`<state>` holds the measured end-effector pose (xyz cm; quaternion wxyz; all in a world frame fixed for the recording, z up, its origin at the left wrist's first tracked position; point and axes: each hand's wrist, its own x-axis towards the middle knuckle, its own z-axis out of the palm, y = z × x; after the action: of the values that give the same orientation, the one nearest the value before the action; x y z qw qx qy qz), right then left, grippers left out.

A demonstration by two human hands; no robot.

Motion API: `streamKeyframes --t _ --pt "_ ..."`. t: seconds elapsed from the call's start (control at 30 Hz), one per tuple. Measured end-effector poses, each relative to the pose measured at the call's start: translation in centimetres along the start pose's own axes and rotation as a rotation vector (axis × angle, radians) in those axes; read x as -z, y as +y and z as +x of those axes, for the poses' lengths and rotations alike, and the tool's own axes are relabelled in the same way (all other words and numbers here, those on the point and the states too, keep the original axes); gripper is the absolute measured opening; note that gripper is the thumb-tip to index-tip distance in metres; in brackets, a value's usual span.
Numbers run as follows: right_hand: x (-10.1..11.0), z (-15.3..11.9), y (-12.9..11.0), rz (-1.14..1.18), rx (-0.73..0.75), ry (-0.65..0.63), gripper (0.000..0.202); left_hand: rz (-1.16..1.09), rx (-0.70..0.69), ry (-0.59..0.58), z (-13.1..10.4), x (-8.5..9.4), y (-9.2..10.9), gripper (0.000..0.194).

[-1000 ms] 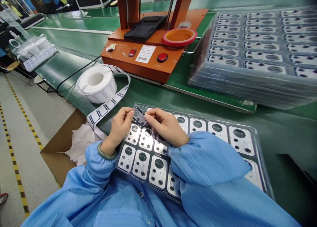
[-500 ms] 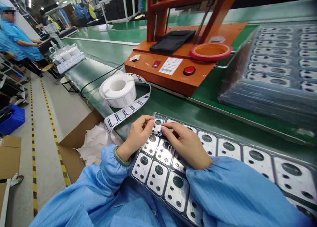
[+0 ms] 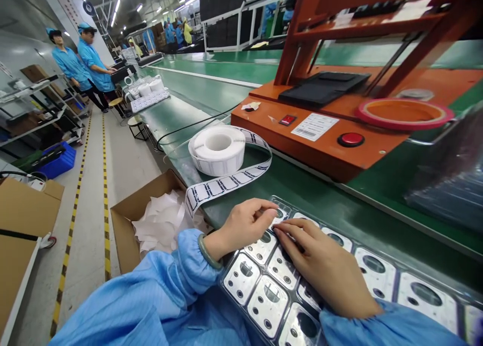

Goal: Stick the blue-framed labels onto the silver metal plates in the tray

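Observation:
My left hand (image 3: 247, 227) is over the far left corner of a clear plastic tray (image 3: 281, 201), thumb and forefinger closed together at the edge of a silver plate (image 3: 279, 216) with one large and several small holes. From the other side my right hand (image 3: 320, 260) reaches to the same plate, its thumb and fingertips drawn together at the near edge. Whatever lies between the fingertips is too small or hidden to make out. Rows of similar silver plates (image 3: 268, 298) sit in the tray's pockets, some covered by my right hand and sleeve.
A label roll (image 3: 217, 147) stands behind my hands, its strip (image 3: 226, 182) hanging toward a cardboard box (image 3: 126, 225) of white paper scraps (image 3: 160, 223). An orange press (image 3: 302, 130) with a pink-rimmed tape ring (image 3: 405, 113) stands behind. Stacked trays (image 3: 449, 165) lie right. Two people stand far left.
The view has swung left and tilted up, so everything sits further right and lower. Both hands stay at the same corner plate, the right fingers now covering more of it.

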<state>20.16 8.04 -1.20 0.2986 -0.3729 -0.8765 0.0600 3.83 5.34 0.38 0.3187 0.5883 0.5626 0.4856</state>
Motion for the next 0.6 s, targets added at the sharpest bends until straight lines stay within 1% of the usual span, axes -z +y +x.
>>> streamKeyframes --t 0.17,0.3,0.4,0.5,0.6 --pt "0.0 0.0 0.1 -0.015 -0.022 -0.006 0.032 -0.119 0.010 0.050 -0.1 0.0 -0.4 0.029" --pt "0.0 0.1 0.1 -0.009 -0.024 -0.014 0.031 -0.216 -0.005 0.112 -0.2 0.2 -0.2 0.027" --pt "0.2 0.2 -0.3 0.005 -0.044 -0.025 0.029 -0.303 0.013 0.176 -1.0 0.5 0.1 0.027" --pt "0.5 0.1 -0.7 0.053 -0.067 -0.050 0.027 -0.336 0.027 0.287 -2.8 1.3 0.0 0.024" --pt "0.8 0.1 -0.9 0.098 -0.096 -0.075 0.026 -0.249 -0.041 0.487 -5.0 3.0 -0.9 0.019"
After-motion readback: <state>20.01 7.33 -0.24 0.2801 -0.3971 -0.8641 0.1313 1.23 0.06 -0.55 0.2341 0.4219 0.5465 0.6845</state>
